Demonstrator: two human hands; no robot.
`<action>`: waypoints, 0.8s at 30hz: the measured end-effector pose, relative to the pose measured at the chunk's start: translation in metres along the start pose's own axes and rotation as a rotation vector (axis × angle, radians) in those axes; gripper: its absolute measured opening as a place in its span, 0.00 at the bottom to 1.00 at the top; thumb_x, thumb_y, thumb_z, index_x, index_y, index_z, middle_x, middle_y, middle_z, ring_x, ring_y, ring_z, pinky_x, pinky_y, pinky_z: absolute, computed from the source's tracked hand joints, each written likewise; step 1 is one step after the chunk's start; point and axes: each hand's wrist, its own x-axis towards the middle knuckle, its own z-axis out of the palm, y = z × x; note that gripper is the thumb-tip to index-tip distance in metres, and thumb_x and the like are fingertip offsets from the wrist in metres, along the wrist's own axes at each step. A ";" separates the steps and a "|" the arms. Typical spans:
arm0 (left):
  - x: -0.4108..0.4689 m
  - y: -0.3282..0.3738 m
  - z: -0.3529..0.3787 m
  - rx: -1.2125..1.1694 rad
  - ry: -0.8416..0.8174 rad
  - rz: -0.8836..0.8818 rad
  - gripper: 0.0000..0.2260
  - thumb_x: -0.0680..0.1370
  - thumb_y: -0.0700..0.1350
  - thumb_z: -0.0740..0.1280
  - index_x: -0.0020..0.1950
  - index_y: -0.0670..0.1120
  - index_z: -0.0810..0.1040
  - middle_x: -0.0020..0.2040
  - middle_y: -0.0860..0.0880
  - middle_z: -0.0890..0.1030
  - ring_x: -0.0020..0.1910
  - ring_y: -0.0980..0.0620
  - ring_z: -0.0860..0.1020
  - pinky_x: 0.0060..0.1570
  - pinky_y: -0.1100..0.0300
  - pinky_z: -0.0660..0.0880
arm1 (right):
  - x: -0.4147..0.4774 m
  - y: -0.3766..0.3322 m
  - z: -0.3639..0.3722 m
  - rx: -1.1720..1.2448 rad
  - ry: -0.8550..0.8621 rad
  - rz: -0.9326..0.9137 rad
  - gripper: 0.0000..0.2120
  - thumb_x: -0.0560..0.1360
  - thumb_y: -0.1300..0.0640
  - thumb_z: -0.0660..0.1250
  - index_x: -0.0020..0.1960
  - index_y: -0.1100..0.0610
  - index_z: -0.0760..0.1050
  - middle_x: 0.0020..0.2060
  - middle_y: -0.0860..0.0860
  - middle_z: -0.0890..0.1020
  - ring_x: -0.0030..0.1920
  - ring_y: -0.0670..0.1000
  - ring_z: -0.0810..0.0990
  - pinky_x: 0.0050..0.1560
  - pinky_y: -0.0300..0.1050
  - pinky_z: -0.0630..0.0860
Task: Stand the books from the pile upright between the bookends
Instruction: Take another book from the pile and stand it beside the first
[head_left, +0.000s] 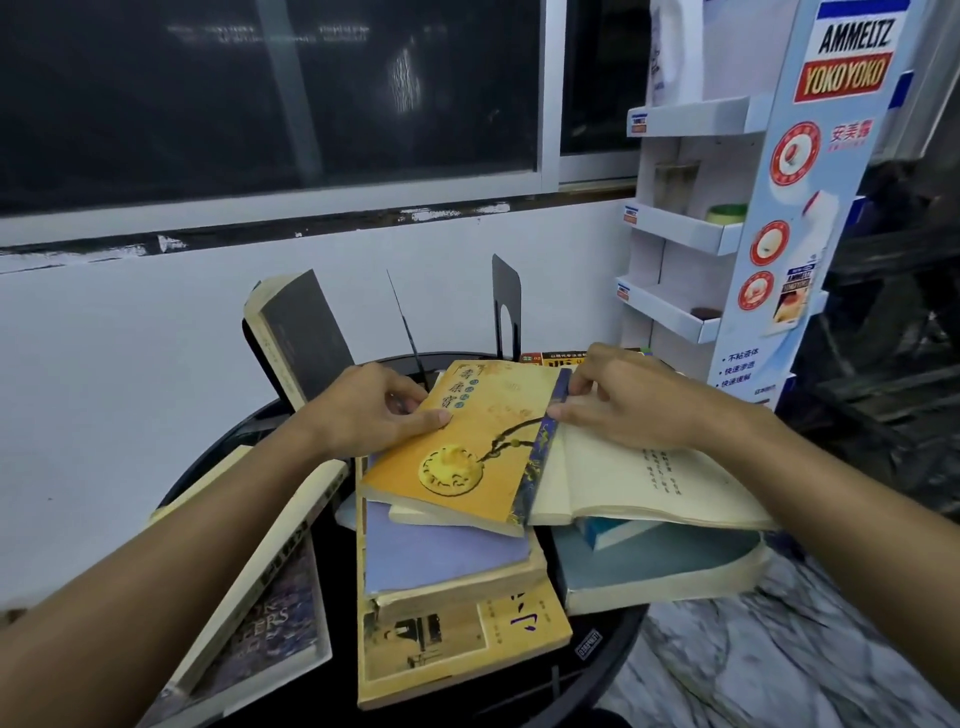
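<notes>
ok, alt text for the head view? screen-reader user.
Two hands hold an orange book atop a messy pile of books on a round black table: the left hand grips its left edge, the right hand pinches its blue spine. Behind, two black bookends stand with one grey book leaning left of them.

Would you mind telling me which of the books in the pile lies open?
The cream-paged book under the right hand; every other is closed.
</notes>
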 end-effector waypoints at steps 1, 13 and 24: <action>-0.001 -0.001 0.000 -0.012 0.010 -0.011 0.31 0.69 0.70 0.66 0.61 0.51 0.85 0.48 0.59 0.84 0.49 0.60 0.81 0.45 0.65 0.78 | 0.002 -0.001 0.002 -0.009 -0.013 -0.008 0.24 0.77 0.32 0.60 0.49 0.52 0.79 0.51 0.47 0.75 0.51 0.48 0.73 0.55 0.50 0.70; -0.010 -0.020 0.004 -0.071 0.095 -0.098 0.21 0.70 0.67 0.71 0.50 0.54 0.89 0.43 0.59 0.87 0.44 0.64 0.82 0.42 0.63 0.80 | 0.054 0.004 0.015 -0.045 -0.129 -0.081 0.21 0.81 0.34 0.54 0.59 0.46 0.76 0.55 0.45 0.70 0.63 0.47 0.65 0.57 0.52 0.58; 0.006 -0.041 0.002 -0.280 -0.121 -0.122 0.28 0.68 0.74 0.67 0.56 0.56 0.86 0.51 0.60 0.87 0.54 0.59 0.83 0.59 0.52 0.80 | 0.070 0.017 0.018 0.042 -0.170 0.008 0.44 0.64 0.16 0.48 0.69 0.40 0.72 0.60 0.42 0.72 0.67 0.47 0.66 0.67 0.58 0.63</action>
